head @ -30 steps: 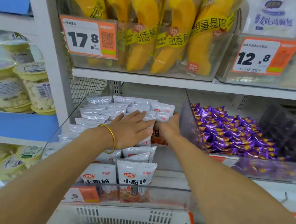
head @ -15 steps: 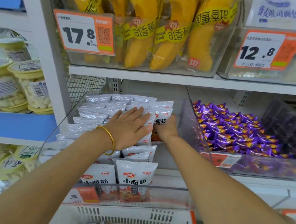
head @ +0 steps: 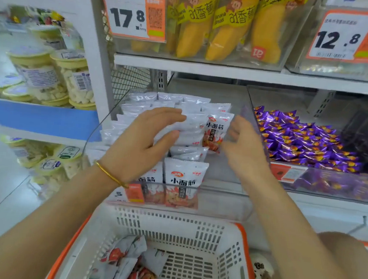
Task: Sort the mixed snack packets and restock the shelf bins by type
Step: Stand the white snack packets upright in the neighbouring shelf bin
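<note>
A clear shelf bin (head: 224, 201) holds rows of white snack packets (head: 185, 177) with red print. My left hand (head: 146, 144), with a gold bangle at the wrist, rests against the standing packets, fingers loosely bent and thumb on a white packet. My right hand (head: 243, 147) hovers just right of an upright packet (head: 214, 132), fingers relaxed and holding nothing. Below me, a white basket (head: 220, 244) with orange rim holds several mixed packets (head: 130, 267).
A second clear bin (head: 331, 182) to the right is full of purple wrapped candies (head: 302, 141). Above, banana bread packs (head: 223, 26) stand behind orange price tags. Tubs of white snacks (head: 56, 77) fill the left shelves. A shelf post (head: 91, 40) stands left of the bin.
Both hands have drawn back toward me from deep in the bin. My right hand has come off the packets and now hangs free beside them. The view has tilted down, showing the basket.
</note>
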Tool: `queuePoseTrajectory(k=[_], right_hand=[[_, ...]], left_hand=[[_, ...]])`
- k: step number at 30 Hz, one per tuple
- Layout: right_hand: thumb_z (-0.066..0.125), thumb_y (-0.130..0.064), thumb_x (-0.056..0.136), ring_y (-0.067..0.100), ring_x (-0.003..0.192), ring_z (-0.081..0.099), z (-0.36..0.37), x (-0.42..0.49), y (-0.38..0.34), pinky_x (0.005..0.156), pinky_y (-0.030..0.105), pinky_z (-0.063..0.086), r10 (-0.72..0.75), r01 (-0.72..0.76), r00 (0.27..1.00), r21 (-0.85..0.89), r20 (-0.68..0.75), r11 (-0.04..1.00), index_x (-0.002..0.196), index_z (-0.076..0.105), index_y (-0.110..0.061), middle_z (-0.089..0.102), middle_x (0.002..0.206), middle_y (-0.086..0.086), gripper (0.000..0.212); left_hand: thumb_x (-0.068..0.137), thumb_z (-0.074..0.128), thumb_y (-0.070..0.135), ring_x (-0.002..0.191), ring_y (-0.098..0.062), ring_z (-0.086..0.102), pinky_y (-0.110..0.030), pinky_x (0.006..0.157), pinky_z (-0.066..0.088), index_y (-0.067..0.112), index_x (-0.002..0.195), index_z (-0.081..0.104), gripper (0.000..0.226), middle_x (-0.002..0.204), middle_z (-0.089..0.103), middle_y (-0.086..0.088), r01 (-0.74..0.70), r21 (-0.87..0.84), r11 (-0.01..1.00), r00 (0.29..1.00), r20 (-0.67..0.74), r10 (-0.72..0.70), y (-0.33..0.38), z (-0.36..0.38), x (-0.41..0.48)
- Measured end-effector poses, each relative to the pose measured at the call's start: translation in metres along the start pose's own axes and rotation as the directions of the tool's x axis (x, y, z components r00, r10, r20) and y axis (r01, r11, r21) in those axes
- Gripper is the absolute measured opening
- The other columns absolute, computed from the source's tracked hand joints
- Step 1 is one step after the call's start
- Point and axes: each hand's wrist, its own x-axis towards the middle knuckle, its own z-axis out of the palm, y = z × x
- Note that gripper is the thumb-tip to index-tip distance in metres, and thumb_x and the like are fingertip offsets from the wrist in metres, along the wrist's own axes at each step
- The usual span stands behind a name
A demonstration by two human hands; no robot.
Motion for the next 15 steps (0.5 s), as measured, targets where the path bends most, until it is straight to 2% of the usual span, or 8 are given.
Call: queuePoseTrajectory(k=[2,4,5,7,9,11,13,15], right_hand=[[0.044,0.018,0.085,0.006,0.11,0.057,-0.01,-0.048,-0.014,0.099,0.023,0.044,-0.122,0.117,0.991,0.098,0.055,0.988,0.126,0.051,-0.016,0.057,0.121,-0.006,0.054],[0.045,0.018,0.086,0.004,0.102,0.062,-0.01,-0.093,-0.015,0.091,0.02,0.049,-0.2,0.168,0.965,0.19,0.169,0.967,0.112,0.053,-0.03,0.061,0.114,-0.007,0.055],[0.045,0.017,0.086,0.004,0.098,0.064,-0.003,-0.11,-0.009,0.087,0.021,0.051,-0.182,0.127,0.948,0.212,0.263,0.969,0.106,0.055,-0.034,0.063,0.11,-0.008,0.056],[0.046,0.013,0.089,0.004,0.095,0.064,0.027,-0.131,0.027,0.085,0.026,0.054,-0.051,0.018,0.866,0.071,0.498,0.997,0.103,0.059,-0.034,0.064,0.107,-0.009,0.051],[0.046,0.005,0.093,0.009,0.099,0.062,0.07,-0.137,0.086,0.088,0.031,0.052,0.168,-0.049,0.745,-0.199,0.645,0.979,0.111,0.061,-0.026,0.064,0.111,-0.004,0.039],[0.044,0.001,0.095,0.018,0.105,0.06,0.114,-0.138,0.149,0.089,0.028,0.049,0.344,-0.073,0.652,-0.395,0.676,0.916,0.122,0.058,-0.015,0.062,0.117,0.005,0.034],[0.046,-0.003,0.095,0.024,0.114,0.055,0.157,-0.142,0.199,0.089,0.027,0.042,0.422,-0.059,0.581,-0.481,0.696,0.875,0.13,0.052,-0.011,0.057,0.126,0.01,0.036],[0.054,-0.009,0.094,0.026,0.125,0.047,0.199,-0.153,0.233,0.094,0.026,0.04,0.468,-0.095,0.487,-0.487,0.738,0.868,0.139,0.043,-0.01,0.047,0.139,0.009,0.046]], left_hand=[[0.092,0.043,0.027,0.098,-0.006,0.054,-0.019,0.085,0.042,0.017,0.115,0.06,0.03,0.107,0.06,0.005,-0.029,-0.061,0.998,0.995,-0.1,0.023,0.009,-0.003,-0.041],[0.091,0.045,0.02,0.086,-0.008,0.055,-0.016,0.077,0.041,0.009,0.106,0.065,0.027,0.095,0.062,0.002,-0.004,-0.046,0.999,0.995,-0.097,0.0,0.008,0.001,-0.088],[0.091,0.045,0.021,0.084,-0.008,0.055,-0.014,0.076,0.04,0.008,0.102,0.067,0.027,0.094,0.063,0.001,0.027,-0.022,0.999,0.998,-0.052,-0.029,0.002,0.006,-0.11],[0.091,0.044,0.026,0.082,-0.002,0.053,-0.008,0.074,0.038,0.012,0.098,0.068,0.029,0.093,0.064,0.004,0.151,0.036,0.988,0.984,0.089,-0.153,-0.022,0.02,-0.153],[0.091,0.044,0.029,0.082,-0.004,0.053,-0.009,0.075,0.042,0.016,0.098,0.068,0.028,0.092,0.062,0.008,0.304,0.129,0.944,0.914,0.241,-0.327,-0.052,0.033,-0.185],[0.093,0.05,0.023,0.09,-0.013,0.057,-0.024,0.083,0.046,0.017,0.105,0.067,0.022,0.1,0.062,0.002,0.428,0.255,0.867,0.811,0.316,-0.493,-0.081,0.043,-0.207],[0.094,0.05,0.019,0.099,-0.019,0.058,-0.025,0.088,0.043,0.018,0.114,0.064,0.024,0.112,0.061,-0.002,0.512,0.362,0.779,0.708,0.336,-0.622,-0.103,0.046,-0.218],[0.095,0.047,0.017,0.103,-0.02,0.057,-0.024,0.088,0.039,0.02,0.116,0.063,0.027,0.116,0.061,-0.002,0.571,0.414,0.708,0.641,0.314,-0.701,-0.121,0.045,-0.228]])
